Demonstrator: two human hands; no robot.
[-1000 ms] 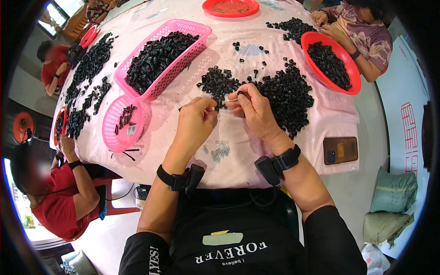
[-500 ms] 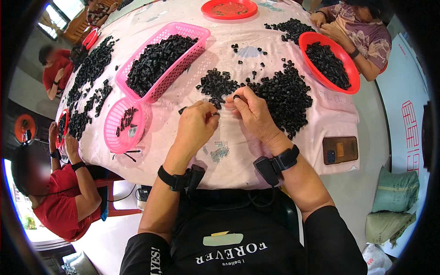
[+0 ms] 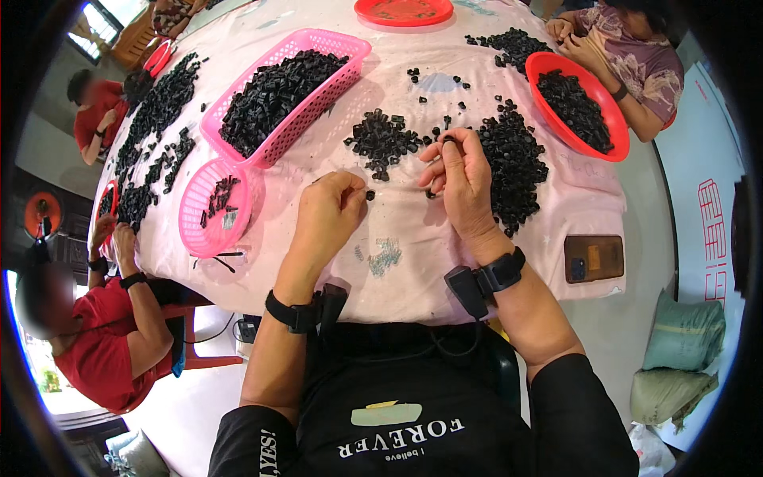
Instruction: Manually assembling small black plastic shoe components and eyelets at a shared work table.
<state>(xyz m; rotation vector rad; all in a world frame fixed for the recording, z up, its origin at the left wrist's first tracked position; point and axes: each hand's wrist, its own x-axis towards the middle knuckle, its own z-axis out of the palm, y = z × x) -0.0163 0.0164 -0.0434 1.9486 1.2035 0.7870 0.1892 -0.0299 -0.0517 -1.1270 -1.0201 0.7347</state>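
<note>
My left hand [image 3: 332, 213] is closed in a pinch above the pink cloth, with a small black plastic cap [image 3: 370, 195] at its fingertips. To its right, my right hand [image 3: 465, 179] pinches another small black cap [image 3: 449, 139] between thumb and forefinger. One more black piece [image 3: 430, 193] shows by its curled lower fingers. Just beyond the hands lies a small heap of black parts [image 3: 381, 139]. A larger heap [image 3: 515, 171] spreads right beside my right hand, which covers its left edge.
A pink basket [image 3: 286, 135] full of black parts stands at the far left, with a round pink basket [image 3: 188, 226] nearer me. Red trays [image 3: 618, 131] [image 3: 405, 17] sit right and far. A phone [image 3: 594, 258] lies at the right edge. Co-workers sit left and far right.
My hands have drawn apart: the left one moved left, the right one right and slightly up. Between them, bare cloth now shows beside the small heap.
</note>
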